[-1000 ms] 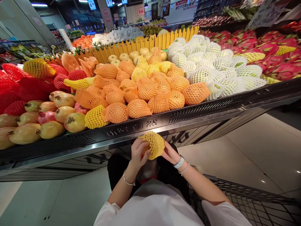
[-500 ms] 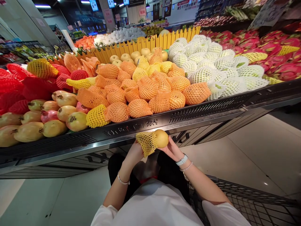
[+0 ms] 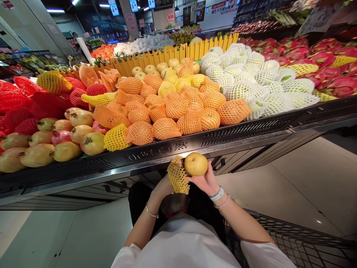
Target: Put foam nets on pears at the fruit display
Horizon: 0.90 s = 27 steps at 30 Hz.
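Note:
A round yellow-brown pear rests in my right hand, whose thumb and fingers curl round its right side and underside. The pear is bare, its whole front showing. Just left of it, my left hand is closed on a yellow foam net sleeve, which hangs limp and covers most of the fingers. Both hands are over the front edge of the fruit stand, close together.
Beyond the black stand rim lie orange-netted fruit, white-netted fruit, pomegranates and dragon fruit. Bare pears sit by a yellow picket fence. A wire shopping cart stands at my right.
The pear has come out of the net sleeve and now shows whole. My right hand has shifted slightly right with it, while the sleeve has crumpled in my left hand.

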Each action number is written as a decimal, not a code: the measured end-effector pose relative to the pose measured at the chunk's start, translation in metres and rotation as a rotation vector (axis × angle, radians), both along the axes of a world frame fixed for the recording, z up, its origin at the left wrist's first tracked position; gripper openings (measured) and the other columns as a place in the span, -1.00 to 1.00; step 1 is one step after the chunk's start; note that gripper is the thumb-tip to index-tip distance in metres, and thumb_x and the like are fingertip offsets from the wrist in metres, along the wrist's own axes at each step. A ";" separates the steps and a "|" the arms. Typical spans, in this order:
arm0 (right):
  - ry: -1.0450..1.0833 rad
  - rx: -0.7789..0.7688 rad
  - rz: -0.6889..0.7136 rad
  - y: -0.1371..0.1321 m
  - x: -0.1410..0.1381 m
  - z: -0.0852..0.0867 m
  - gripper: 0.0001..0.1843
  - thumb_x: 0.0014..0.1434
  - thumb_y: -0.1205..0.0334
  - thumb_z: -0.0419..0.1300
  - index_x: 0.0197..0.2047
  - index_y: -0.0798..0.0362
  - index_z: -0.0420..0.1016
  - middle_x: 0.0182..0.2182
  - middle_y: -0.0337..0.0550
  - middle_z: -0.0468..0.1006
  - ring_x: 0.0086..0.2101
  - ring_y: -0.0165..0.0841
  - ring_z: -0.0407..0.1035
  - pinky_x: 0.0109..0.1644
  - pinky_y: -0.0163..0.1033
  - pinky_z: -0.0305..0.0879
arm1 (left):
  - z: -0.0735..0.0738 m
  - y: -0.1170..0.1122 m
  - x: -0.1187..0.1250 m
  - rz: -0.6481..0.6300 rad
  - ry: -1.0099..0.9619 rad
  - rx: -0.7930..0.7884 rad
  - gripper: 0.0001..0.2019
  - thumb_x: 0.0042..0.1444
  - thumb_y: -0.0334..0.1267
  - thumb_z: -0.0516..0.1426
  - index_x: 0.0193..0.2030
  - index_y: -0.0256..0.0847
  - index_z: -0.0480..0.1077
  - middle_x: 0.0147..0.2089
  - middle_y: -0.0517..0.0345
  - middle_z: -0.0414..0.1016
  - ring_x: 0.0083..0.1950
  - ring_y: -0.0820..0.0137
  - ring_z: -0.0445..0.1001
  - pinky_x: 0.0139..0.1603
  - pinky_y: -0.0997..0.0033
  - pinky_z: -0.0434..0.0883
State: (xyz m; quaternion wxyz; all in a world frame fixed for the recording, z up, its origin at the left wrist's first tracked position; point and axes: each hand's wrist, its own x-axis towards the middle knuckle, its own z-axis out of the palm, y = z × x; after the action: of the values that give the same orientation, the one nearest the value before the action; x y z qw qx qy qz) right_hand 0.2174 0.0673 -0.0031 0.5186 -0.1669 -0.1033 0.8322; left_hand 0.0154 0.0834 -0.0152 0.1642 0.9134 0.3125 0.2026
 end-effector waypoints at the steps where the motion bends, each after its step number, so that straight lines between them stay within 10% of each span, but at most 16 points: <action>1: 0.002 -0.006 -0.023 -0.001 0.000 0.002 -0.25 -0.13 -0.40 0.34 0.04 -0.13 0.49 0.08 -0.14 0.46 0.01 -0.14 0.35 -0.10 0.01 0.44 | 0.001 0.000 0.002 -0.040 0.023 0.034 -0.42 0.22 -0.42 0.07 0.38 -0.25 0.08 0.37 -0.24 0.14 0.41 0.04 0.12 0.39 -0.11 0.15; 8: -0.145 0.092 -0.174 -0.005 -0.007 0.004 -0.31 -0.03 -0.26 0.36 0.05 -0.02 0.48 0.07 -0.05 0.46 0.07 -0.16 0.34 0.02 -0.13 0.40 | 0.028 -0.002 0.014 0.004 -0.112 0.129 0.00 0.14 -0.31 0.21 0.49 -0.16 -0.44 0.41 -0.32 0.01 0.40 0.00 0.13 0.31 -0.01 0.31; 13: -0.305 0.119 -0.205 -0.004 -0.006 -0.003 -0.41 0.01 -0.05 0.41 0.09 -0.08 0.43 0.04 -0.17 0.44 -0.02 -0.30 0.37 -0.02 -0.27 0.41 | 0.058 -0.008 0.008 -0.005 -0.070 0.136 -0.32 0.21 -0.30 0.14 0.43 -0.16 -0.01 0.22 -0.15 0.36 0.12 0.15 0.46 0.18 0.09 0.44; 19: -0.422 0.174 -0.199 -0.001 -0.011 -0.007 -0.40 -0.06 0.08 0.46 0.05 -0.09 0.42 0.00 -0.17 0.44 -0.05 -0.32 0.36 -0.03 -0.31 0.38 | 0.097 -0.009 0.012 -0.068 -0.077 0.159 -0.51 0.21 -0.19 0.16 0.27 -0.19 0.27 0.21 -0.10 0.38 0.27 0.11 0.33 0.29 0.02 0.29; 27: -0.511 0.392 -0.185 0.001 -0.003 -0.007 -0.33 -0.11 0.05 0.48 0.09 -0.09 0.44 0.05 -0.15 0.44 0.03 -0.28 0.32 0.10 -0.28 0.27 | 0.077 0.005 0.023 -0.027 0.069 0.023 -0.58 0.24 -0.22 0.13 0.22 -0.22 0.33 0.22 -0.09 0.38 0.25 0.14 0.35 0.27 0.04 0.31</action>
State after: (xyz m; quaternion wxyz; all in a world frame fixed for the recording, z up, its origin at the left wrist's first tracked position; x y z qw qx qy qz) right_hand 0.2141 0.0683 -0.0101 0.5715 -0.2759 -0.3726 0.6770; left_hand 0.0384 0.0888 0.0618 0.1454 0.9258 0.3034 0.1724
